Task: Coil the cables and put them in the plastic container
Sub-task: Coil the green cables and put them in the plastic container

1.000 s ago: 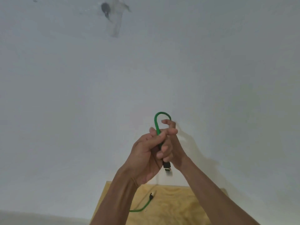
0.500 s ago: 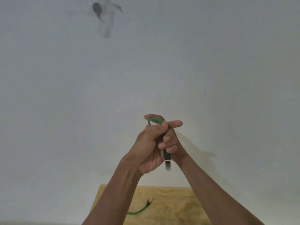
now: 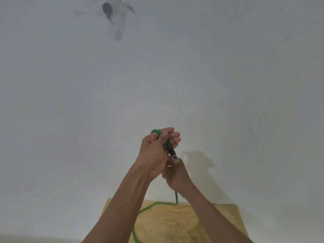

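A green cable (image 3: 175, 197) with a black and clear plug (image 3: 175, 157) is held up in front of the wall. My left hand (image 3: 154, 155) is closed on a small loop of it, and the loop's bend (image 3: 155, 131) pokes out above the fist. The plug sticks out down and to the right. My right hand (image 3: 177, 178) sits lower, partly behind the left wrist, closed around the cable. From there the cable hangs down and trails left across the plywood. The plastic container is out of view.
A plywood tabletop (image 3: 184, 223) lies below my arms at the bottom middle. A white wall fills most of the view. High on it, a dark small object (image 3: 107, 8) is held under clear tape.
My right hand has dropped from the loop to below the left wrist, along the cable. The loop is smaller and tucked into my left fist. The cable's far plug on the plywood is out of sight.
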Available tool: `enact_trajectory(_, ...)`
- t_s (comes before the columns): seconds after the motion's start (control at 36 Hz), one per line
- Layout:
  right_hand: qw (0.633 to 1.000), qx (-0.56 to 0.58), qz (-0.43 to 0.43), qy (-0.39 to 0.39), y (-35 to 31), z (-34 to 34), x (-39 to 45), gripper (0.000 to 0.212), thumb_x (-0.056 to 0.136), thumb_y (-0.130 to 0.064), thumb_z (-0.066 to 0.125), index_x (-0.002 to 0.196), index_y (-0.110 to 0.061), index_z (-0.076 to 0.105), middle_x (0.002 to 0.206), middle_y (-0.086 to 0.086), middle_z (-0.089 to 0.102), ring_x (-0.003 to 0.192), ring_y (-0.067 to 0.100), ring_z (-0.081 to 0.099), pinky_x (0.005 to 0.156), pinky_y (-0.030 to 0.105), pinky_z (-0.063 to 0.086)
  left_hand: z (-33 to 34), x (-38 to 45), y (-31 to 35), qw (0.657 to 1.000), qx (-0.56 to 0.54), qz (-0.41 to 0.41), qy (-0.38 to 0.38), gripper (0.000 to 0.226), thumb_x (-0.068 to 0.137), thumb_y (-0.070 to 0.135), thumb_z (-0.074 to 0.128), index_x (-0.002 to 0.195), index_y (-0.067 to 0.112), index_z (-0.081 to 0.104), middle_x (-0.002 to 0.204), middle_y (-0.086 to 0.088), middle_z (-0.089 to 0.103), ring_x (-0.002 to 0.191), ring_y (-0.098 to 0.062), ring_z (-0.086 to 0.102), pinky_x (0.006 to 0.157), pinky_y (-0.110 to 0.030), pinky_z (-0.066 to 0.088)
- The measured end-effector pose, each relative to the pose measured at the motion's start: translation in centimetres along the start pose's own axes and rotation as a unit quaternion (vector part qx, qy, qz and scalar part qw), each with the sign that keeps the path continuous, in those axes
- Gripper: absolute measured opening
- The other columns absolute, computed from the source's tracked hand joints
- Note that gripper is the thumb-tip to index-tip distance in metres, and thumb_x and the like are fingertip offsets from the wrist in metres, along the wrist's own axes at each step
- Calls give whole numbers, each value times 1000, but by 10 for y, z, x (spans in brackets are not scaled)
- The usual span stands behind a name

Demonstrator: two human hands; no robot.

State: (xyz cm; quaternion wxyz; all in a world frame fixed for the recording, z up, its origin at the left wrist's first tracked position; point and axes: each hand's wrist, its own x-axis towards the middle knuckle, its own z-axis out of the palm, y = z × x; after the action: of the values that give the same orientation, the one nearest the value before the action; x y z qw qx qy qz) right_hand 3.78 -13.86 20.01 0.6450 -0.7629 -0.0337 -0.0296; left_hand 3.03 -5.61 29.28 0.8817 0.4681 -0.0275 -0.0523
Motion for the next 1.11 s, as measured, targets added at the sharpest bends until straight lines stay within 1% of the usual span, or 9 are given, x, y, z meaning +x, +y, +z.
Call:
enact_trajectory(0.11, 998, -36, -46, 20, 4, -2, -17, 20, 97, -34, 57, 85, -27, 72, 53, -9, 53, 46, 6, 41, 49, 19, 36, -18, 11, 10, 991, 111, 71, 10, 22, 105, 6, 43, 107, -1, 64, 81, -8, 71, 69, -15, 66, 80, -32, 55)
enact_trajectory(0.22, 996, -42, -73, 20, -5, -9, -27, 18, 96, -30, 60, 91, -18, 73, 55, -6, 53, 47, 4, 44, 48, 17, 38, -37, 21, 15, 952, 272, 136, 17, 25, 106, 8, 42, 109, 5, 67, 79, -3, 73, 65, -9, 61, 68, -38, 53)
enact_trajectory(0.36, 974, -190, -117, -40, -26, -23, -27, 15, 95, -29, 56, 98, -23, 70, 70, 7, 65, 51, 11, 50, 57, 33, 49, -46, 23, 13, 898, 401, 181, -5, 25, 106, 9, 42, 110, 12, 66, 88, -7, 74, 67, -11, 61, 62, -20, 49)
enact_trajectory(0.53, 949, -240, -202, -43, -64, -53, -8, 19, 88, -16, 63, 100, -26, 74, 83, -18, 72, 75, -4, 65, 75, 16, 51, -50, 20, 6, 812, 563, 137, -71, 25, 106, 13, 41, 88, 13, 59, 86, 1, 67, 66, -8, 57, 67, -18, 49)
enact_trajectory(0.58, 951, -219, -209, -58, -77, -61, -1, 11, 86, -16, 69, 91, -25, 72, 83, -14, 73, 79, 4, 68, 78, 26, 55, -52, 14, 7, 818, 553, 125, -97, 46, 107, 38, 35, 81, 11, 61, 75, -1, 67, 63, -13, 60, 68, -34, 52)
enact_trajectory(0.67, 958, -165, -228, -63, -96, -72, 10, 13, 77, -14, 82, 82, -17, 70, 75, -4, 72, 69, 15, 66, 64, 32, 54, -45, 2, 13, 844, 516, 50, -140, 74, 100, 64, 19, 88, 6, 64, 68, -9, 66, 61, -19, 56, 63, -34, 46)
enact_trajectory(0.83, 967, -26, -243, -68, -107, -80, 30, 24, 63, -5, 90, 74, 1, 69, 66, 6, 68, 58, 21, 57, 58, 30, 48, -32, -16, 22, 939, 244, -88, -228, 54, 105, 48, 35, 95, 2, 62, 61, -12, 49, 55, -22, 44, 65, -35, 42)
enact_trajectory(1.0, 975, 117, -161, -98, -80, -67, 27, 24, 83, -24, 71, 95, -4, 75, 81, 16, 71, 72, 26, 61, 66, 39, 48, -16, -18, 23, 946, 97, -45, -308, 24, 100, 21, 45, 86, 9, 61, 59, -6, 54, 54, -18, 46, 67, -33, 50)
enact_trajectory(1.11, 981, 104, -106, -127, -62, -50, 7, 24, 70, -13, 71, 49, -22, 65, 45, -7, 58, 43, 10, 54, 49, 22, 46, -7, -11, 25, 945, 65, 3, -319, 24, 102, 16, 43, 95, 8, 64, 65, -6, 59, 61, -18, 58, 65, -34, 50)
